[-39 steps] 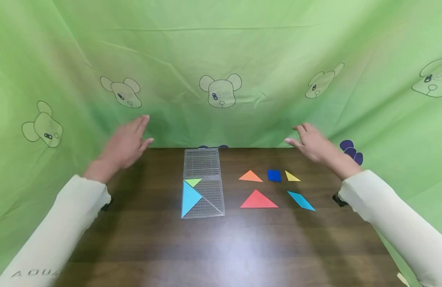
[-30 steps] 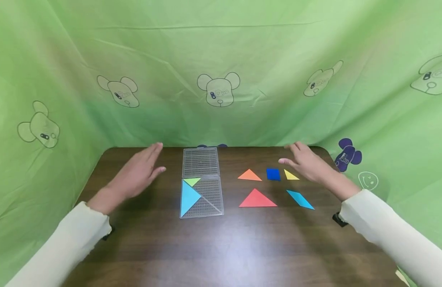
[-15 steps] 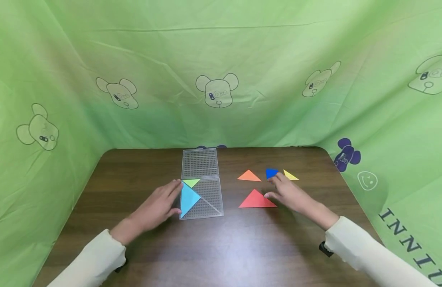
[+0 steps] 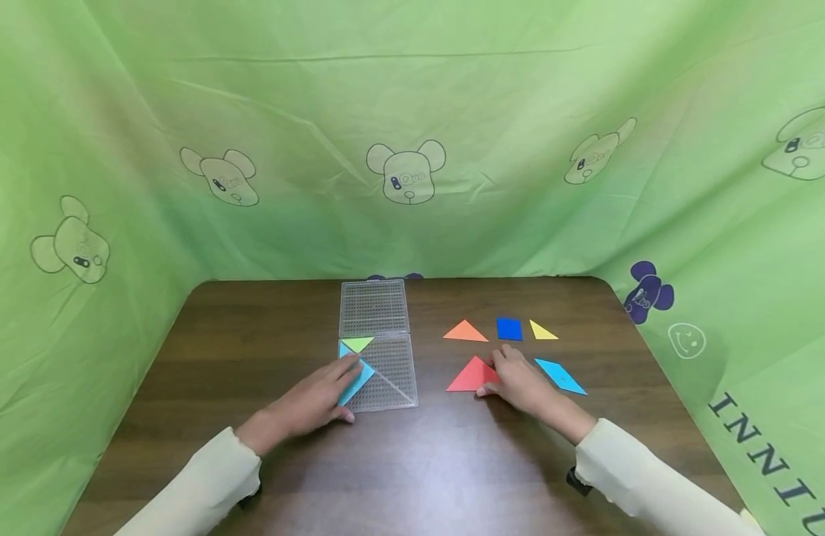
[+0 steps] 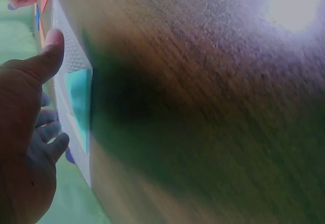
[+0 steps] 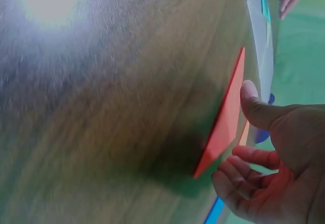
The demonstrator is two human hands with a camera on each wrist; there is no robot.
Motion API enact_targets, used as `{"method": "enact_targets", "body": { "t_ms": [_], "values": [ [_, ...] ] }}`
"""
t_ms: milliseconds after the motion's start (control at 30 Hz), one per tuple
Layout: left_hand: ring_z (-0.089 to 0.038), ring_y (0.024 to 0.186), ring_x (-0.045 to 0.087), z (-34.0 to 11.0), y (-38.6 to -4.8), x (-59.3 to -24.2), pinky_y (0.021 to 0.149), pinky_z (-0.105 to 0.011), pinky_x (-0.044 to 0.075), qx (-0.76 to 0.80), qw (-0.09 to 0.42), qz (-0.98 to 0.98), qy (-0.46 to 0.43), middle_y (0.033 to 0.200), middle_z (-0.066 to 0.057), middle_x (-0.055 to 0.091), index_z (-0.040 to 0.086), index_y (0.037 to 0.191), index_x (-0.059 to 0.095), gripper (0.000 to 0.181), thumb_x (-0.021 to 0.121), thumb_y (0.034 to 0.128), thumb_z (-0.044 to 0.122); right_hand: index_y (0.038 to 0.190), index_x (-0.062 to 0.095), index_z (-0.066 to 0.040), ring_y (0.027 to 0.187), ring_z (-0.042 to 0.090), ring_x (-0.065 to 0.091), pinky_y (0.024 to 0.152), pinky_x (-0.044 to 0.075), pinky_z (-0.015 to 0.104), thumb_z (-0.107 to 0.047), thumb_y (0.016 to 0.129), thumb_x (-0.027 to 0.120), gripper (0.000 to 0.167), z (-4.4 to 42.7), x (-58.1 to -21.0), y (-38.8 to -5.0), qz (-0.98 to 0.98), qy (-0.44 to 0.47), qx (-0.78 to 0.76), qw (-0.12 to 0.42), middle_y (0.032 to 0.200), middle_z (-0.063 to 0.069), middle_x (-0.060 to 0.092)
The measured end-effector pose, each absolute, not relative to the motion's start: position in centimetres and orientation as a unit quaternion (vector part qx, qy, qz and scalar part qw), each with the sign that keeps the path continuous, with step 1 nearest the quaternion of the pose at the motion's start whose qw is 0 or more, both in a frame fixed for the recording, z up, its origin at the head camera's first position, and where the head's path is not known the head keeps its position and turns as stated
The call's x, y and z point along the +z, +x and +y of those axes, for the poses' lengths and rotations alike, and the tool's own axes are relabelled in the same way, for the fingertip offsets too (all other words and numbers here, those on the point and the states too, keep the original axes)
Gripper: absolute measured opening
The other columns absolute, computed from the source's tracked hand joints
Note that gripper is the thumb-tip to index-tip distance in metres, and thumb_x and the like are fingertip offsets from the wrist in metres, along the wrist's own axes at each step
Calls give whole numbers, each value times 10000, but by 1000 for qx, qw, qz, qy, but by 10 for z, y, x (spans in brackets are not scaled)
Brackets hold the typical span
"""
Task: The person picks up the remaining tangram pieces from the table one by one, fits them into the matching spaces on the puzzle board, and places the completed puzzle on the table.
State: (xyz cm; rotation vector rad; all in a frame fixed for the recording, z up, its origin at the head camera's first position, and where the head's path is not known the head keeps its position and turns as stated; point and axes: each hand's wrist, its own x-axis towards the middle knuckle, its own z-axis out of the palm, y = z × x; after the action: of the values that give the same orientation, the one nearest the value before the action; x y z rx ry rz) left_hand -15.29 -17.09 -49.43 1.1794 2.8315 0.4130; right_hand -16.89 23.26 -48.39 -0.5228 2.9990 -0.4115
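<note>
An open clear plastic tangram case (image 4: 395, 361) lies flat, with a light-blue triangle (image 4: 361, 381) and a small green triangle (image 4: 357, 344) in its front half. My left hand (image 4: 308, 402) hovers over the light-blue triangle's left part, fingers spread from the thumb; the left wrist view shows a gap between thumb and fingers with nothing pinched. My right hand (image 4: 523, 381) is over the right corner of a large red triangle (image 4: 466, 378), covering that corner in the head view. In the right wrist view its fingers are loosely bent, and the thumb is close to the red triangle; contact is unclear.
Behind the red triangle lie an orange triangle (image 4: 465, 332), a dark-blue square (image 4: 509, 329) and a yellow triangle (image 4: 542, 331). A blue parallelogram (image 4: 561, 377) is right of the right hand. Green cloth (image 4: 412, 238) encloses the wooden table (image 4: 412, 469).
Both hands have come down from above the table's far side toward the front. The left moved right, over the case; the right moved left, to the red triangle. The pieces have not moved.
</note>
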Motion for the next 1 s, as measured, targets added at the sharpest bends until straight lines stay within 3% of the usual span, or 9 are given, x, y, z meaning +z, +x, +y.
{"method": "enact_targets", "body": {
  "t_ms": [167, 300, 433, 767, 1000],
  "values": [
    [-405, 1514, 350, -168, -154, -499, 1181, -545, 379, 123, 53, 915, 381, 1653, -243, 302, -43, 1567, 346, 864, 721, 936, 412, 1125, 622, 66, 926, 244, 528, 742, 563, 375, -396, 788, 883, 628, 227, -492, -168, 982, -138, -119, 46, 1001, 132, 578],
    [-396, 1521, 339, -168, -155, -502, 1192, -548, 364, 111, 63, 917, 377, 1659, -229, 297, -40, 1563, 358, 829, 689, 959, 423, 1072, 614, 43, 876, 228, 496, 692, 523, 344, -355, 783, 895, 567, 225, -495, -169, 984, -127, -122, 40, 950, 116, 554],
    [-398, 1532, 316, -170, -156, -502, 1194, -540, 363, 109, 85, 918, 372, 1671, -218, 274, -39, 1568, 345, 815, 666, 977, 421, 1029, 614, 34, 885, 238, 515, 730, 523, 374, -310, 770, 910, 523, 224, -496, -172, 981, -118, -151, 42, 953, 121, 579],
    [-371, 1545, 297, -172, -164, -491, 1159, -495, 419, 125, 142, 916, 355, 1703, -148, 231, 6, 1580, 347, 788, 684, 973, 380, 1028, 570, 20, 906, 256, 542, 799, 492, 378, -198, 810, 885, 441, 228, -495, -185, 959, -41, -252, 127, 941, 121, 604],
    [-383, 1525, 335, -172, -164, -493, 1143, -498, 435, 110, 111, 914, 373, 1680, -173, 283, -20, 1556, 384, 784, 697, 960, 382, 999, 565, -34, 859, 220, 584, 766, 495, 338, -116, 899, 786, 257, 238, -490, -189, 943, -30, -303, 136, 905, 93, 625]
  ]
}}
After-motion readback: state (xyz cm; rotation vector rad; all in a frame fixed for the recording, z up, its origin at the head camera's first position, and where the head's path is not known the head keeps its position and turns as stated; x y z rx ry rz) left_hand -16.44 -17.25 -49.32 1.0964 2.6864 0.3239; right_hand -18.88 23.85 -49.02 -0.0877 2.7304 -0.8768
